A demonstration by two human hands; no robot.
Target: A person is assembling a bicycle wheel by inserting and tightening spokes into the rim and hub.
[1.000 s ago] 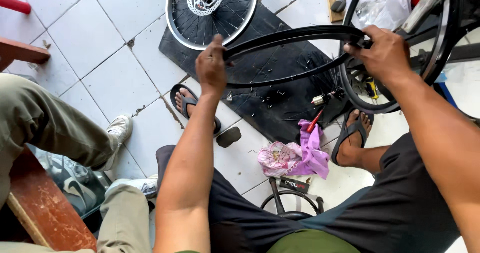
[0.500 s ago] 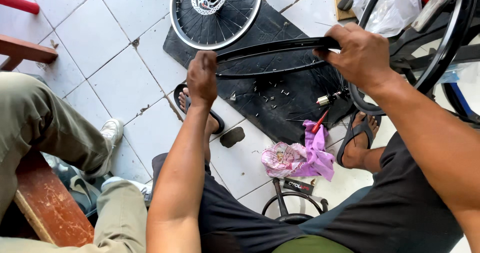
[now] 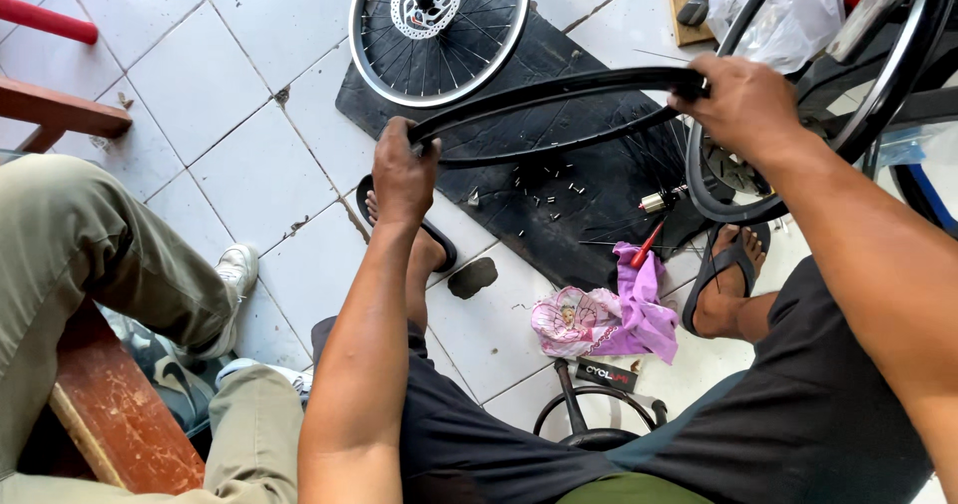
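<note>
A black bicycle tyre [image 3: 559,95], flattened into a long oval, hangs in the air between my hands. My left hand [image 3: 401,173] grips its left end. My right hand [image 3: 743,100] grips its right end, close to a black wheel rim [image 3: 903,65] held in a stand. Below the tyre a black rubber mat [image 3: 589,195] lies on the white tiled floor with loose spokes and several small nipples scattered on it. A spoked wheel with a disc rotor [image 3: 439,25] lies flat at the mat's far end.
Another person in olive trousers and white shoes [image 3: 235,269] sits on a wooden bench [image 3: 120,414] at the left. A pink and purple rag [image 3: 604,314] and a red-handled screwdriver [image 3: 647,245] lie by my sandalled right foot [image 3: 728,274]. A white plastic bag [image 3: 773,10] sits at top right.
Both hands have swung the tyre leftwards, away from the rim in the stand. My grip on both ends is unchanged.
</note>
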